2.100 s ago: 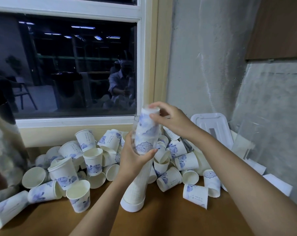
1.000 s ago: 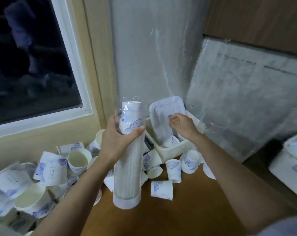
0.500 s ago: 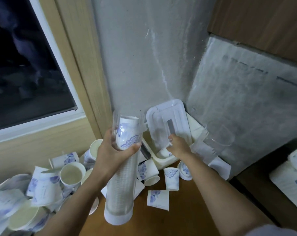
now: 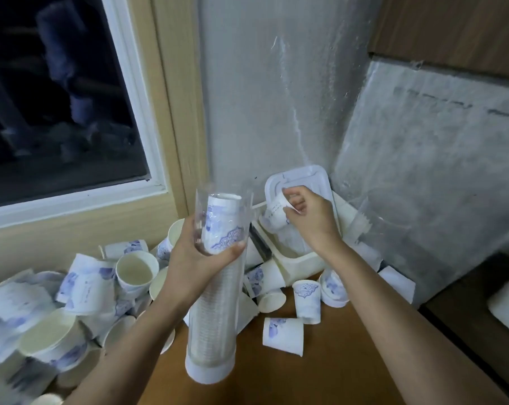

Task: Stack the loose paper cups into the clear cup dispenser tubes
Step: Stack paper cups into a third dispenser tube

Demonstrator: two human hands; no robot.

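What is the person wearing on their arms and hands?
Nothing that shows. The left hand and the right hand are bare: no gloves, rings or bracelets, and no watch on either wrist. Both forearms are uncovered right down to the bottom edge of the picture, so no sleeve is in view.

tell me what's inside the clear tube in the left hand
A stack of nested paper cups fills the tube, the top cup blue-printed, just below the open rim. The left hand covers part of the stack, and the white base cap hides the very bottom.
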